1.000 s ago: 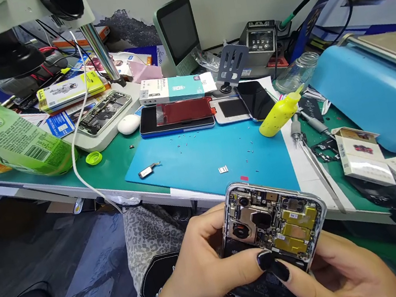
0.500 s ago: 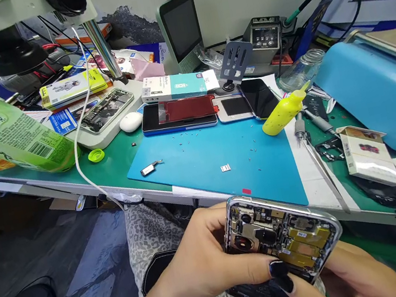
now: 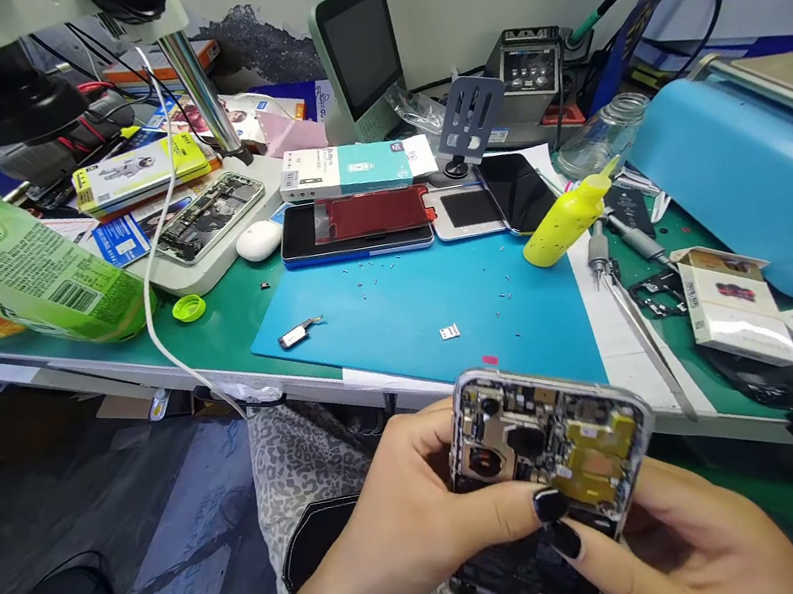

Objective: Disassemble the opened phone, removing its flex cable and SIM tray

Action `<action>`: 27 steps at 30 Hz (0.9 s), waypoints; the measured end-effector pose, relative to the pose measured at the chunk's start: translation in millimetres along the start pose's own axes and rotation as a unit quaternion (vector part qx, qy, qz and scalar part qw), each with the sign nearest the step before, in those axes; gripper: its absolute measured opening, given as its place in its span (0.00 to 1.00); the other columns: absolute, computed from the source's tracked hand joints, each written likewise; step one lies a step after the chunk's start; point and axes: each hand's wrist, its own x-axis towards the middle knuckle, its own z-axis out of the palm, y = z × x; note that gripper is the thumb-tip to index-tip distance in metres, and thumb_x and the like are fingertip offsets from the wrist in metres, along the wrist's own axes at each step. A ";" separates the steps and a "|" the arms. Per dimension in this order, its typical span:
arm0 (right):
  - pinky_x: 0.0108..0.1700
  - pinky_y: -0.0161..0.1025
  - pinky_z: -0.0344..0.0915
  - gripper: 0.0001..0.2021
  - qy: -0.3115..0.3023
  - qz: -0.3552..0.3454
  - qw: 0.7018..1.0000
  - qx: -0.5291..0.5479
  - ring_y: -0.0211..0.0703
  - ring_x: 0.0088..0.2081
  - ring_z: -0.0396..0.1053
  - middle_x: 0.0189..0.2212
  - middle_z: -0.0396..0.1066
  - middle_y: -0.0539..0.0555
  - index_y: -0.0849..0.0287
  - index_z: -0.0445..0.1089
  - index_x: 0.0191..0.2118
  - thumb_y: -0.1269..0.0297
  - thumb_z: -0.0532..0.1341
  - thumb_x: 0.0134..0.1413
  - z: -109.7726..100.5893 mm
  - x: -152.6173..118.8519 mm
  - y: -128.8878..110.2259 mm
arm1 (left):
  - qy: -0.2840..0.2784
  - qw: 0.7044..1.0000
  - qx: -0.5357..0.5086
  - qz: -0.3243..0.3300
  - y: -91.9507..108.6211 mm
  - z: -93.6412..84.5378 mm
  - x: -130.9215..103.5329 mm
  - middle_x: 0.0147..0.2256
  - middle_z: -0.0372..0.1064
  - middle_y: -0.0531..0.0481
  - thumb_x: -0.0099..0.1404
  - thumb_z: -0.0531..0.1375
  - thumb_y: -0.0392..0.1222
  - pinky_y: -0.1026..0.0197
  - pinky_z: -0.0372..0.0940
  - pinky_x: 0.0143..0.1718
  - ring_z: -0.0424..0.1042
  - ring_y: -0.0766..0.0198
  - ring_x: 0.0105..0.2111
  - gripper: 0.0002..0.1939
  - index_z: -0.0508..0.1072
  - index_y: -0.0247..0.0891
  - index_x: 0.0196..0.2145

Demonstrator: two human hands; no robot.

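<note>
An opened phone is held over my lap, its cameras, circuit board and yellow film facing up. My left hand grips its left side, with the thumb lying across the inside. On the right side my right hand holds it too, the thumb pressed on the inside close to the left thumb. The phone's lower end is dark and partly hidden by my hands. Past it, on the blue mat, lie a small SIM tray, a small phone part with a flex tail and several tiny screws.
At the mat's back lie a phone with a red film and another dark phone. A yellow squeeze bottle stands tilted by tweezers. On the left are a green drink bottle, a microscope and a white cable.
The phone has tilted more upright, its right end drawing slightly left. Both hands keep their grip, and the view has shifted slightly.
</note>
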 end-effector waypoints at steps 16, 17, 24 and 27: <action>0.48 0.44 0.74 0.15 -0.081 0.173 0.933 0.305 0.53 0.45 0.76 0.44 0.79 0.55 0.47 0.76 0.49 0.59 0.67 0.54 7.5 -5.9 20.1 | 0.097 0.994 -0.041 -0.029 -8.6 10.8 -0.5 0.29 0.72 0.51 0.54 0.69 0.35 0.67 0.64 0.34 0.68 0.68 0.31 0.08 0.76 0.33 0.33; 0.48 0.42 0.74 0.15 -0.087 0.173 0.929 0.314 0.52 0.46 0.76 0.45 0.78 0.53 0.45 0.76 0.49 0.61 0.67 0.55 7.3 -6.0 21.7 | 0.087 0.995 -0.045 -0.027 -8.7 10.1 -0.9 0.30 0.73 0.50 0.55 0.68 0.35 0.68 0.64 0.35 0.68 0.68 0.31 0.08 0.77 0.33 0.34; 0.50 0.39 0.73 0.17 -0.085 0.134 0.960 0.232 0.50 0.46 0.75 0.49 0.76 0.51 0.45 0.75 0.51 0.62 0.68 0.55 5.6 -8.0 20.4 | 0.035 0.999 -0.022 -0.024 -8.4 2.4 2.1 0.34 0.77 0.46 0.51 0.70 0.32 0.66 0.66 0.39 0.71 0.66 0.34 0.13 0.79 0.31 0.37; 0.49 0.38 0.73 0.17 -0.083 0.115 0.970 0.198 0.51 0.48 0.74 0.51 0.75 0.52 0.48 0.74 0.52 0.64 0.66 0.57 5.3 -9.4 15.0 | 0.033 0.998 -0.026 -0.043 -6.4 1.8 3.5 0.34 0.78 0.46 0.50 0.71 0.30 0.66 0.66 0.37 0.71 0.67 0.33 0.12 0.79 0.30 0.35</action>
